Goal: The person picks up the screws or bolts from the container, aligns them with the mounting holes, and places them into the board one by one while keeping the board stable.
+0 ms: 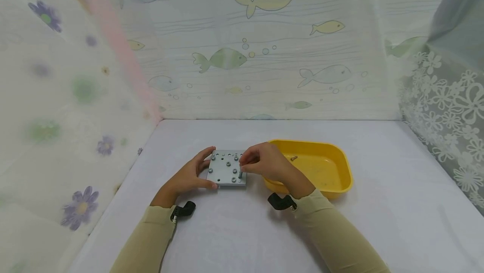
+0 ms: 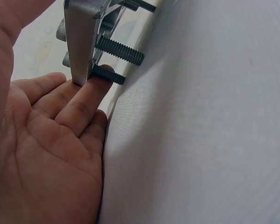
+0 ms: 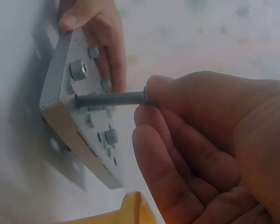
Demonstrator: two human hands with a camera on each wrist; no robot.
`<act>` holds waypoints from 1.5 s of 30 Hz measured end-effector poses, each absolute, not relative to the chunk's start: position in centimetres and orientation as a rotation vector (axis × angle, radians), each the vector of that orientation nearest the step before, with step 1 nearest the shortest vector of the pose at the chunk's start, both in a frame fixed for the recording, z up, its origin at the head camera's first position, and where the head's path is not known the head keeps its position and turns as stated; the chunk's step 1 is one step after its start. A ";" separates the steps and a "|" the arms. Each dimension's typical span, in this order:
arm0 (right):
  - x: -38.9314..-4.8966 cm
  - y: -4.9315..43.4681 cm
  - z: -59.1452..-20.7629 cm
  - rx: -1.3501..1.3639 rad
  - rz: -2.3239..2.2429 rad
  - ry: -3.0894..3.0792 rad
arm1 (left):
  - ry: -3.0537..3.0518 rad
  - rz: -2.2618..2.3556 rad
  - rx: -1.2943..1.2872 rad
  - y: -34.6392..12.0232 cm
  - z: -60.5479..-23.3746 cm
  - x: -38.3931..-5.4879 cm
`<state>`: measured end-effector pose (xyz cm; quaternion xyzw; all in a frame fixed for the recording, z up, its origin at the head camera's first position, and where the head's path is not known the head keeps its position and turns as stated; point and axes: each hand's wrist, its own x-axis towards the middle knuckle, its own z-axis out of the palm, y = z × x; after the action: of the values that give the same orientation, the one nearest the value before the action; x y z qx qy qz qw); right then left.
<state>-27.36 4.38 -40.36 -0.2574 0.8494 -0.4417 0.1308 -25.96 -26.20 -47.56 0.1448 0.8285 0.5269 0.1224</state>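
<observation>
Bolt (image 3: 116, 98), grey metal, finely threaded, pinched by its head in the right grip (image 1: 269, 164), tip at a hole near the corner of a flat silvery plate (image 1: 222, 174). Cylindrical-headed bolts (image 1: 228, 164) stud the plate, threaded shanks protruding beneath. Left grip (image 1: 190, 175) clasps its edges. Alongside: yellow round-cornered tray (image 1: 332, 170), small brassy screw (image 1: 294, 158) inside. White tabletop (image 1: 385, 180), smooth.
</observation>
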 end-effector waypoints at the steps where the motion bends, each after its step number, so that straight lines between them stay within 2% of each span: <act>1: -27.3 4.4 -40.5 -0.752 -1.278 2.470 | 2.415 1.537 0.416 -26.1 -47.5 -25.9; 36: -26.9 3.6 -40.8 -0.784 -1.220 2.537 | 2.400 1.540 0.410 -26.1 -47.3 -25.7; 45: -26.9 3.5 -41.1 -0.882 -1.118 2.571 | 2.399 1.543 0.415 -26.2 -47.4 -25.8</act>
<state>-26.86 3.46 -41.09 -0.2985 0.8704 -0.3783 0.1010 -25.77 -26.15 -47.38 0.1429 0.8253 0.5308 0.1293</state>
